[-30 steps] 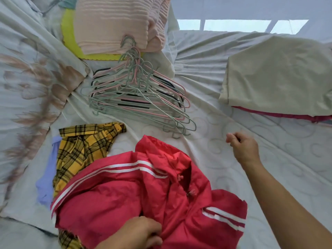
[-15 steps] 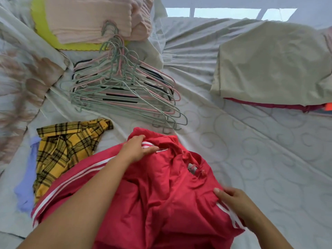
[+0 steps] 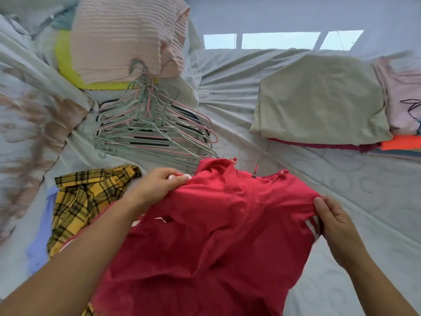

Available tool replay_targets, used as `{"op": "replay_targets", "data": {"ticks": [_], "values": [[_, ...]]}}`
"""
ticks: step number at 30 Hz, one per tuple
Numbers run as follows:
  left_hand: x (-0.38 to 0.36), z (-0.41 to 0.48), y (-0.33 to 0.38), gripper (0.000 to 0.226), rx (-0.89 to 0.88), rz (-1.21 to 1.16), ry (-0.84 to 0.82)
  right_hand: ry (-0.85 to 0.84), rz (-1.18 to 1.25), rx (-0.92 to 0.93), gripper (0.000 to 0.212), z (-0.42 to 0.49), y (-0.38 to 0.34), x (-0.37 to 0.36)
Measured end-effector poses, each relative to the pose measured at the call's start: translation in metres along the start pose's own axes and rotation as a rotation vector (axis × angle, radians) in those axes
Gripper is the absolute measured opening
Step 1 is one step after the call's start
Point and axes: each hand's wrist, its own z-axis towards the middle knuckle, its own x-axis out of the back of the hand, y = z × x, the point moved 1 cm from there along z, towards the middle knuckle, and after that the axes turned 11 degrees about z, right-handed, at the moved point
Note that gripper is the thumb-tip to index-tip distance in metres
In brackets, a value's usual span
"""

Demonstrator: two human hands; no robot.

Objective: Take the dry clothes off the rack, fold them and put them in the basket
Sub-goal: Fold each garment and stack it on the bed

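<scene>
Since the earlier frame my left hand (image 3: 157, 188) and right hand (image 3: 335, 222) have drawn apart, stretching the one red jacket (image 3: 216, 236) wide over the bed (image 3: 341, 201). One folded beige garment (image 3: 319, 99) lies at far right on a dark pink layer. One pink ribbed knit (image 3: 123, 37) lies at far left. One tangled heap of hangers (image 3: 148, 133), too interlaced to count, sits just behind the jacket's collar. One yellow plaid garment (image 3: 82, 201) lies beside my left forearm. Both hands hold cloth: the left pinches the striped shoulder edge, and the right grips the striped right edge with its fingers curled.
</scene>
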Motion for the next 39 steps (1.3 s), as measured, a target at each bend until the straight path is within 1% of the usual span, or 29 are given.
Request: {"op": "replay_targets", "data": {"ticks": [1,2,3,4,6,7,9,10,11,13,14,15,16,18,19,21,22,23,25,26,28,29,30,32,33,34,36,37,39], "values": [[0.002,-0.008,0.006,0.033,0.089,-0.092,-0.118,-0.022,0.012,-0.022,0.051,0.0,-0.006,0.002],[0.003,-0.016,0.01,0.047,0.145,-0.103,-0.203,-0.07,0.01,-0.059,0.035,0.001,-0.011,0.006],[0.004,-0.024,0.014,0.055,0.148,-0.055,-0.253,-0.121,-0.048,-0.084,0.022,-0.001,-0.015,0.01],[0.006,-0.032,0.019,0.051,0.129,0.019,-0.259,-0.175,-0.153,-0.095,0.02,-0.004,-0.021,0.015],[0.011,-0.047,0.035,0.025,0.057,0.077,-0.165,-0.236,-0.29,-0.074,0.023,-0.011,-0.04,0.029],[0.015,-0.054,0.045,0.018,0.016,0.038,-0.121,-0.241,-0.286,-0.061,0.024,-0.016,-0.055,0.036],[0.022,-0.074,0.072,0.015,-0.077,-0.025,-0.058,-0.197,-0.149,-0.057,0.027,-0.027,-0.096,0.052],[0.027,-0.084,0.086,0.017,-0.13,-0.017,-0.017,-0.186,-0.062,-0.067,0.036,-0.033,-0.118,0.06],[0.033,-0.093,0.102,0.019,-0.184,0.029,0.042,-0.204,0.008,-0.064,0.051,-0.037,-0.141,0.069],[0.049,-0.117,0.134,0.021,-0.268,0.198,0.198,-0.313,0.06,-0.018,0.086,-0.048,-0.191,0.085],[0.057,-0.129,0.148,0.025,-0.3,0.274,0.282,-0.371,0.054,0.016,0.094,-0.055,-0.216,0.093],[0.065,-0.143,0.162,0.036,-0.324,0.292,0.367,-0.435,0.029,0.052,0.096,-0.062,-0.241,0.101],[0.074,-0.157,0.174,0.05,-0.329,0.25,0.44,-0.491,-0.01,0.074,0.091,-0.07,-0.263,0.108],[0.085,-0.191,0.194,0.063,-0.344,0.085,0.515,-0.561,-0.158,0.083,0.065,-0.086,-0.292,0.121],[0.085,-0.207,0.202,0.061,-0.353,0.058,0.467,-0.579,-0.272,0.09,0.051,-0.094,-0.299,0.128],[0.073,-0.237,0.214,0.062,-0.353,0.154,0.242,-0.552,-0.545,0.184,0.025,-0.103,-0.31,0.142],[0.064,-0.25,0.218,0.065,-0.35,0.22,0.156,-0.5,-0.65,0.263,0.013,-0.108,-0.319,0.148],[0.059,-0.259,0.224,0.068,-0.353,0.264,0.127,-0.437,-0.72,0.355,0.006,-0.113,-0.332,0.155],[0.059,-0.275,0.241,0.071,-0.395,0.214,0.201,-0.315,-0.832,0.56,0.009,-0.129,-0.361,0.165],[0.062,-0.282,0.25,0.063,-0.417,0.134,0.277,-0.254,-0.868,0.669,0.011,-0.14,-0.376,0.168],[0.07,-0.297,0.265,0.029,-0.473,-0.075,0.41,-0.137,-0.932,0.838,0.016,-0.152,-0.393,0.176],[0.071,-0.305,0.271,0.012,-0.491,-0.15,0.464,-0.093,-0.978,0.883,0.016,-0.153,-0.395,0.181],[0.07,-0.31,0.274,0.008,-0.506,-0.173,0.5,-0.067,-1.019,0.896,0.013,-0.154,-0.395,0.186],[0.065,-0.317,0.277,0.013,-0.518,-0.187,0.502,-0.064,-0.979,0.913,0.007,-0.151,-0.398,0.195],[0.062,-0.322,0.28,0.012,-0.515,-0.23,0.466,-0.066,-0.919,0.943,0.005,-0.149,-0.402,0.198],[0.059,-0.326,0.281,0.017,-0.518,-0.286,0.414,-0.048,-0.856,0.979,0.007,-0.147,-0.409,0.2],[0.059,-0.33,0.281,0.051,-0.514,-0.424,0.312,0.008,-0.685,0.98,0.015,-0.142,-0.419,0.198],[0.057,-0.331,0.28,0.061,-0.514,-0.497,0.239,0.001,-0.547,0.919,0.016,-0.142,-0.42,0.194],[0.044,-0.331,0.274,0.055,-0.518,-0.575,0.046,-0.08,-0.254,0.743,0.022,-0.144,-0.414,0.181]]}}
